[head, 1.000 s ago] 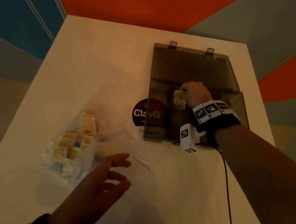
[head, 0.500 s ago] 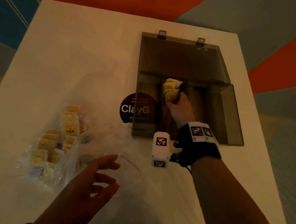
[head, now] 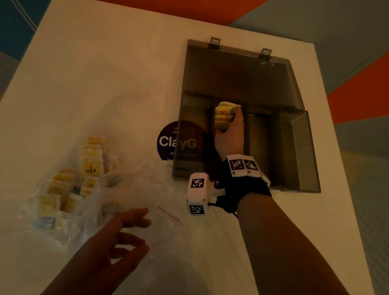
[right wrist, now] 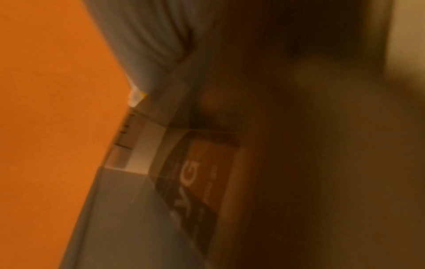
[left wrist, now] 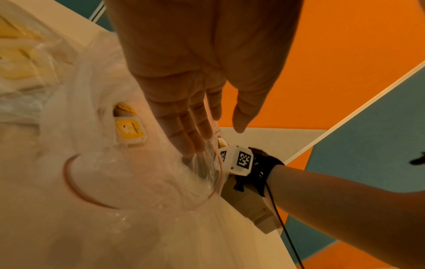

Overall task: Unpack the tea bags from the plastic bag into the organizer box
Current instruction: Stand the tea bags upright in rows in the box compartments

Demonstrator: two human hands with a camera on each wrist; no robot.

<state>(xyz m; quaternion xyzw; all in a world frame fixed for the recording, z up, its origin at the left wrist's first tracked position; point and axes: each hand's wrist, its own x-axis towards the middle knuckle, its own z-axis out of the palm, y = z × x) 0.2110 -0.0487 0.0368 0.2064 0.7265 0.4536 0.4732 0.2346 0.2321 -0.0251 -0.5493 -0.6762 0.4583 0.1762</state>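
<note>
We see a small stack of yellow tea bags [head: 224, 116] standing at the far end of the second compartment from the left in the smoky-grey organizer box [head: 302, 154], whose lid lies folded open toward the far edge of the white surface [head: 103, 62]. Our right hand [head: 231, 136] reaches into that compartment, its fingers curled round the stack; the right-wrist view is too blurred to add detail. The box sits near the far right corner of the surface, partly covering a round dark sticker [head: 178, 141] lettered "ClayG". The remaining tea bags [head: 89, 168] lie heaped inside the clear plastic bag [head: 122, 188], which sprawls toward the near left part of the surface, its mouth with a thin red seal line turned toward the box. Our left hand [head: 117, 240] hovers over the bag's mouth, fingers loosely spread and holding nothing; in the left-wrist view its fingertips [left wrist: 188, 143] come down to the crumpled film, beside a single yellow sachet [left wrist: 130, 130] showing through the plastic.
</note>
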